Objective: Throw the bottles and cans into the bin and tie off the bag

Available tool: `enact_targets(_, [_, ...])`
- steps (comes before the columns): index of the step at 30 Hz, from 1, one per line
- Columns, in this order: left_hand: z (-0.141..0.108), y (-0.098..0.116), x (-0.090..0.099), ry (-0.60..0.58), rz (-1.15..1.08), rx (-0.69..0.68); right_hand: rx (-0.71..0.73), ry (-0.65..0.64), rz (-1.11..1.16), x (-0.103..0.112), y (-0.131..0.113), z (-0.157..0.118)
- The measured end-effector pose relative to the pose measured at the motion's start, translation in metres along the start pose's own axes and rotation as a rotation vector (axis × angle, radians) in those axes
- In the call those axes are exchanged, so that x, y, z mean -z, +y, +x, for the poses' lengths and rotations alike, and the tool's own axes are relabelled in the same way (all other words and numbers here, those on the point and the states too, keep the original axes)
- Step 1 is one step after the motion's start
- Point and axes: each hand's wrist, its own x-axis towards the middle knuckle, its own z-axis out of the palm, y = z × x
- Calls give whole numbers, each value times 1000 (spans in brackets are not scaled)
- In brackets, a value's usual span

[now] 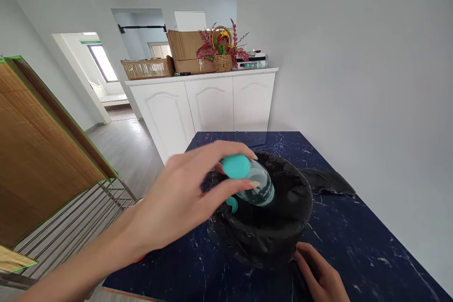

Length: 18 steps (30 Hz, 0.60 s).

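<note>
Black-lined bin [262, 247], bottle [262, 178] at its mouth

Beneath the bin spreads a blue marbled surface [354, 240]. My left hand [191, 188], over the bin's mouth, is clamped on the clear, teal-capped bottle, which tilts. My right hand [320, 273] touches the bin's near right side; whether it grips, I cannot tell. Inside the bin's left rim shows another teal cap [231, 204].
</note>
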Motion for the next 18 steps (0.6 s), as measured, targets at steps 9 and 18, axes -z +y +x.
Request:
enact_targets(9, [13, -13, -54, -517, -200, 27, -35, -18, 69, 0, -8, 0])
enact_targets(18, [-24, -51, 12, -80, 98, 315, -104, 89, 16, 0, 9, -2])
